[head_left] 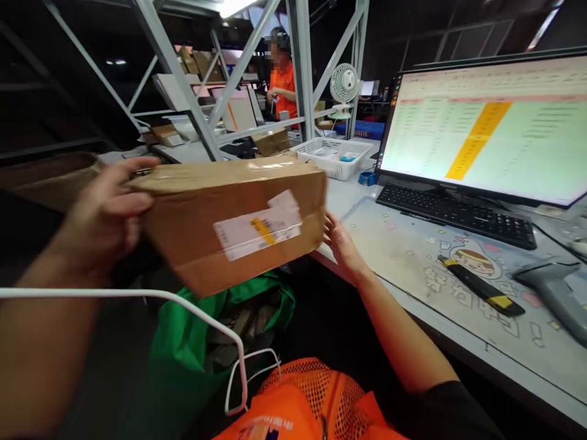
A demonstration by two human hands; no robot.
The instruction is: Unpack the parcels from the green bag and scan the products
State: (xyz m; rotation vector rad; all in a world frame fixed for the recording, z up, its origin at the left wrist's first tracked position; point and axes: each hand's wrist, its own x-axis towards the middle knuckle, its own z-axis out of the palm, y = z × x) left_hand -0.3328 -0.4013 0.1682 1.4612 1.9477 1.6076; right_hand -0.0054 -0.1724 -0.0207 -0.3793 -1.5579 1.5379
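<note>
A smooth, bent white rod (92, 293) is crossing in front of your left forearm, and your orange vest (293, 406), with its open mesh weave and zip, is bulging below. Your left hand (103, 217) is gripping the left end of a cardboard box (192, 226), fingers over the top edge and thumb along the front. Your right hand (343, 247) is lying at the opposite end, loosely open, its fingertips partly hidden by the box edge; you cannot tell how firmly they are pressing.

The box is hanging tilted between your hands, above a green bag (177, 336) and beside the desk (355, 189). Its brown sides are looking matt and creased, while clear tape (257, 165) is shining along the top. A wrinkled white label (238, 237) with a yellow strip is sticking to the front. The bag's thin fabric is folding softly around its open mouth.
</note>
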